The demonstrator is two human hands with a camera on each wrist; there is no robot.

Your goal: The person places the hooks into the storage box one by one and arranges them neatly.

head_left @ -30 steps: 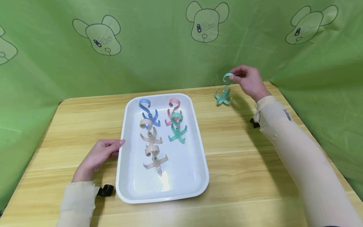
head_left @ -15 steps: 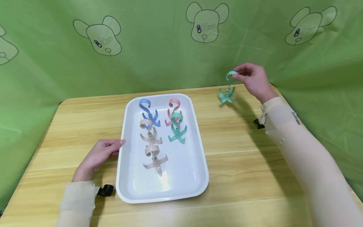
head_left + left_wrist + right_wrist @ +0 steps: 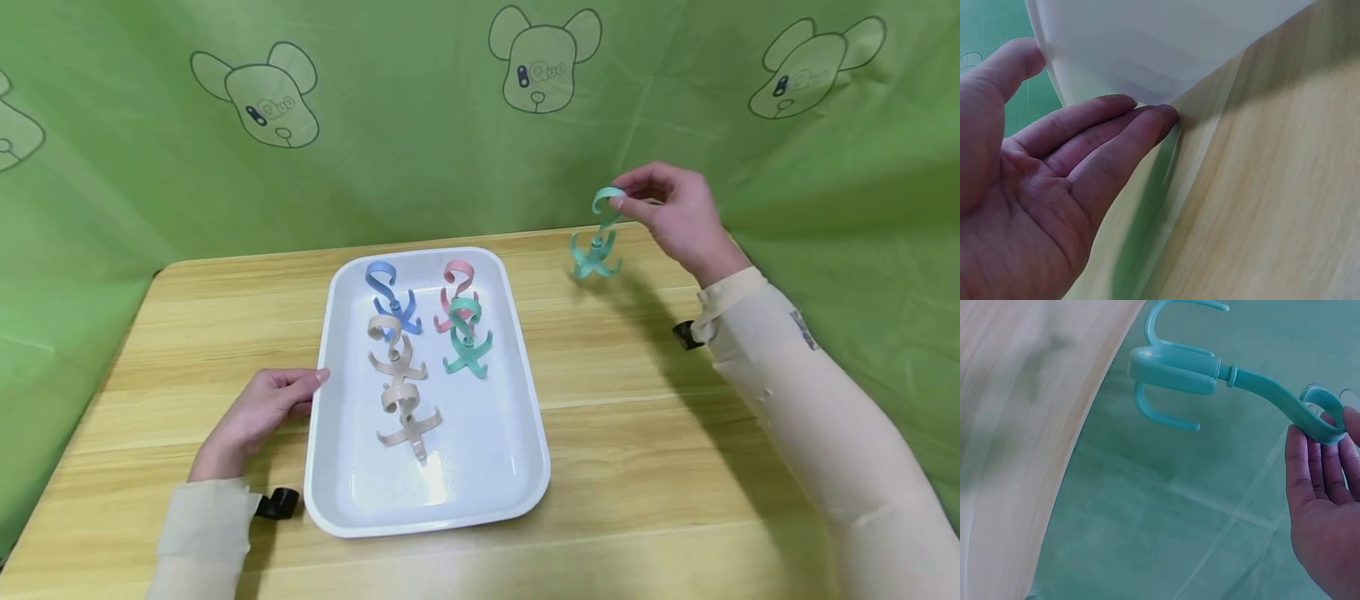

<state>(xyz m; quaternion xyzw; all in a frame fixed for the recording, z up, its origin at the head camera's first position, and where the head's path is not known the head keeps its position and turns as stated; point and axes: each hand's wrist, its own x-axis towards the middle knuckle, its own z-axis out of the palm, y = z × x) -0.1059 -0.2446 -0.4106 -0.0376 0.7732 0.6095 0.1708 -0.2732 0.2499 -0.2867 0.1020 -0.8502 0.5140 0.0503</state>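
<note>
- Where the table [image 3: 645, 433] comes nearest the viewer, the left hand [image 3: 251, 417] lies palm-down on the wood with its fingers nearly straight; their tips touch the outer left wall of the white tray [image 3: 517, 492], and the thumb rests at the rim. It grips nothing.
- Seen from the left wrist, those fingers [image 3: 1110, 134] lie relaxed and together under the tray's curved white side [image 3: 1166, 44].
- Inside the tray, five hooks stand or lie: two beige ones [image 3: 401, 408] nearest, then a green one [image 3: 467, 342], a blue one [image 3: 390, 296] and a pink one [image 3: 456, 287] toward the far end.
- Farther off, to the right of the tray and well apart from it, the right hand [image 3: 671, 212] is raised over the far right corner of the table, arm stretched forward in a pale sleeve [image 3: 810, 417].
- Its fingertips pinch the curled top of a teal hook [image 3: 596, 242], which hangs below and left of the hand, prongs down, clear of the table.
- From the right wrist, the teal hook [image 3: 1210, 365] juts away from the fingers [image 3: 1319, 462].
</note>
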